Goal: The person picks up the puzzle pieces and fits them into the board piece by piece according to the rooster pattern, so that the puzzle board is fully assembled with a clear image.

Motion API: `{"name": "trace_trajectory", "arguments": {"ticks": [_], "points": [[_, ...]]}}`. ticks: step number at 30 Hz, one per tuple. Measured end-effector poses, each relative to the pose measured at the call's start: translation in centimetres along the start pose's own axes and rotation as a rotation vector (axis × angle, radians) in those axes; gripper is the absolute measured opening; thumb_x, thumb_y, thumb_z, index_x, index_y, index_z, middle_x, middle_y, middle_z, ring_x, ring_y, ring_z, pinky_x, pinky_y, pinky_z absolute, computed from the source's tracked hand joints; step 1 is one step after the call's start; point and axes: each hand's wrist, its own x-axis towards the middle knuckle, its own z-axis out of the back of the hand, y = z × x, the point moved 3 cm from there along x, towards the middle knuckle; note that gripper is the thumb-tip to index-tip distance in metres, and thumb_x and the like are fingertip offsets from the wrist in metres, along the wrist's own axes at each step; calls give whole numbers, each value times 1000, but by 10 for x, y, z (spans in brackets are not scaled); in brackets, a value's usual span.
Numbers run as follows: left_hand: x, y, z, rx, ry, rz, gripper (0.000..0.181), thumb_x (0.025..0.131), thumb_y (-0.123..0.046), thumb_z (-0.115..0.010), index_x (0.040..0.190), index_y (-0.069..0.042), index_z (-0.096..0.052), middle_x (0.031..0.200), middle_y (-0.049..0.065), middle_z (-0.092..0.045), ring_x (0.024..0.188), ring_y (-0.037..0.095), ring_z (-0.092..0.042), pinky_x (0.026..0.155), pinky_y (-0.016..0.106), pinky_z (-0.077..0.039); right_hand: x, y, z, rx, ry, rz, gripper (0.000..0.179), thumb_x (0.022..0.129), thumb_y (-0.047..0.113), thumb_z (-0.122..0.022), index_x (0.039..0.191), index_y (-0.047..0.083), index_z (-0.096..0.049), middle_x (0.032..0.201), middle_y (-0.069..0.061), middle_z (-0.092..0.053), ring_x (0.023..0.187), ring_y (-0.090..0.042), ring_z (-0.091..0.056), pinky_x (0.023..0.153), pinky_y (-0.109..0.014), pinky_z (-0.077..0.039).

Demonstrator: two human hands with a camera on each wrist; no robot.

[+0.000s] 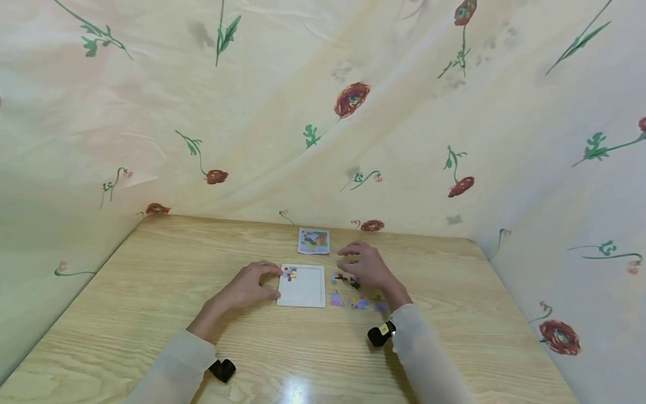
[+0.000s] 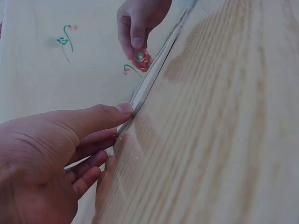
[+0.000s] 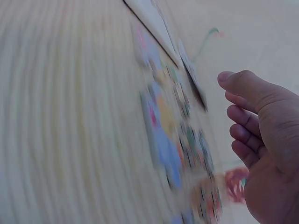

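A square white puzzle tray (image 1: pixel 309 289) lies on the table, with a few joined jigsaw pieces (image 1: pixel 290 274) in its far left corner. My left hand (image 1: pixel 248 286) holds the tray by its left edge, thumb toward the near corner and index finger toward the far one. In the left wrist view, the thumb (image 2: pixel 105 116) touches the tray's rim. To the right of the tray, my right hand (image 1: pixel 367 265) hovers over loose jigsaw pieces (image 1: pixel 358 303), its thumb and fingers loosely bent and apart. Nothing shows between them in the right wrist view.
A small picture card (image 1: pixel 314 241) with a coloured print lies behind the tray. The wooden table (image 1: pixel 212 247) meets a flower-patterned cloth (image 1: pixel 272 140) at the back and sides. Black wrist cameras (image 1: pixel 379 335) hang at both sleeves.
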Motion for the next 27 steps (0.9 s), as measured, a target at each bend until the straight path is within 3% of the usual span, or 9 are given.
{"name": "trace_trajectory", "arguments": {"ticks": [9,14,18,27], "points": [[-1,-1,0,-5,6,-13,48,87,-21,-82,132,-10,-69,142,8,-63,141,38,-48,119,60,-36,-16,-35,33,-28,-51,-74,29,93,22,-77,119,8,-75,125,-10,-67,120,-34,-62,96,-51,-56],[-1,-2,0,-10,8,-15,48,87,-21,-82,132,-9,-69,143,8,-62,142,38,-47,119,61,-35,-23,-51,45,-31,-66,-144,27,94,22,-76,118,9,-75,127,-11,-66,123,-35,-60,103,-55,-51],[-1,-1,0,-2,6,-9,48,87,-20,-82,132,-10,-70,143,7,-62,141,38,-48,119,61,-36,-26,-57,46,-7,-47,-169,30,95,24,-76,121,10,-74,129,-11,-65,124,-35,-60,103,-55,-52],[0,2,0,-3,6,-11,47,88,-23,-82,132,-12,-69,143,5,-62,142,37,-47,118,61,-36,-17,-58,37,-6,3,-109,31,92,24,-78,120,11,-76,123,-9,-67,117,-29,-63,102,-48,-52]]}}
